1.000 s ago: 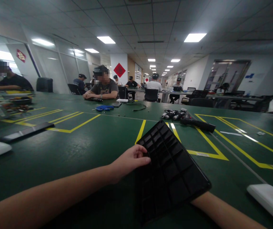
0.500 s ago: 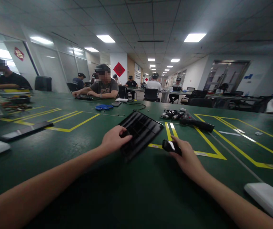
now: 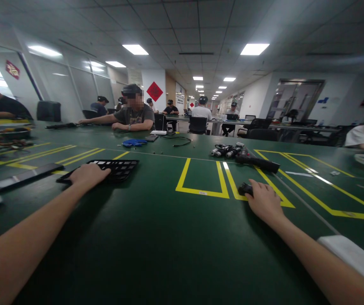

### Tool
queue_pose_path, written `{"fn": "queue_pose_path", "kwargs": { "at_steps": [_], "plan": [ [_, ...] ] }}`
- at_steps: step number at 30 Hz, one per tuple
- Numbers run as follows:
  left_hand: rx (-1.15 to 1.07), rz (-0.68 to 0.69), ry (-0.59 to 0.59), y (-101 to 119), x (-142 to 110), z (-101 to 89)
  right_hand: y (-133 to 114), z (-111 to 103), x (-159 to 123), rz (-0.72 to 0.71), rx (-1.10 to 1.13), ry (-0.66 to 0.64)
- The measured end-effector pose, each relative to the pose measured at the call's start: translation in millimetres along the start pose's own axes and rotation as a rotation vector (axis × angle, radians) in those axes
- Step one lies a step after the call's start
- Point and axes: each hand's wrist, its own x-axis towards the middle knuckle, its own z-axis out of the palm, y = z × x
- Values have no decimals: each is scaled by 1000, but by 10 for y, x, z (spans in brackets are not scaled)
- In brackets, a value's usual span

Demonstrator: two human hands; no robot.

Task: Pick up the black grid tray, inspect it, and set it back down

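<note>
In the head view, my left hand [image 3: 88, 176] is closed on the near side of a flat black gridded tray [image 3: 124, 169]. The tray is low over the table at the left, and I cannot tell whether all of it touches the surface. My right hand [image 3: 266, 201] is closed around a small dark rounded object [image 3: 244, 189], near the right-hand yellow tape frame. My fingers cover much of that object, so its kind is unclear. A long black bar-shaped thing [image 3: 26, 178] lies left of the tray.
On the green table [image 3: 169, 245] are yellow tape outlines [image 3: 202, 192]. Bundled black cables with silver ends [image 3: 226, 150] lie beside a black elongated thing [image 3: 258, 164]. Blue gloves [image 3: 134, 143] lie farther back. A white case [image 3: 350, 256] stands at right. A co-worker [image 3: 135, 112] sits across.
My left hand has carried the black tray from the middle to the left and lowered it flatter. My right hand has shifted slightly right with the small dark object. The view has turned slightly.
</note>
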Motion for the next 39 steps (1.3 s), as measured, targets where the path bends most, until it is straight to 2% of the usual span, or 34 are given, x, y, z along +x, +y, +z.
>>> {"fn": "queue_pose_path", "kwargs": {
  "at_steps": [2,3,4,6,9,12,15,17,20,22,23,24,27,29,31,33,36,39],
  "plan": [
    [218,14,145,173,-75,59,-64,-16,-33,-51,-38,72],
    [273,62,182,283,-131,110,-116,-31,-60,-90,-40,98],
    [276,143,167,397,-196,176,-182,-51,-98,-133,-24,99],
    [235,299,74,612,-339,349,-342,-109,-208,-223,53,38],
    [199,485,-129,838,-524,630,-587,-219,-437,-347,182,-129],
    [198,533,-336,923,-607,799,-739,-309,-645,-486,286,-298],
    [211,538,-392,922,-597,819,-782,-341,-739,-612,324,-433],
    [222,548,-395,920,-585,790,-779,-334,-746,-640,327,-461],
    [254,554,-276,970,-652,744,-779,-318,-739,-634,329,-447],
    [246,623,-168,1045,-781,727,-789,-323,-742,-638,328,-441],
    [221,676,-156,1091,-867,723,-795,-332,-742,-642,328,-439],
    [185,734,-199,1139,-960,720,-796,-342,-736,-650,331,-435],
    [76,822,-472,1270,-1214,708,-746,-359,-645,-678,309,-339],
    [32,801,-588,1330,-1320,690,-638,-329,-509,-644,227,-182],
    [7,765,-615,1370,-1368,669,-473,-257,-339,-524,91,0],
    [2,758,-598,1396,-1371,653,-283,-161,-183,-346,-73,105],
    [83,758,-437,1393,-1281,637,-55,-37,-50,-143,-171,29],
    [321,656,-216,1281,-1061,619,25,12,-33,-63,-98,-65]
  ]
}}
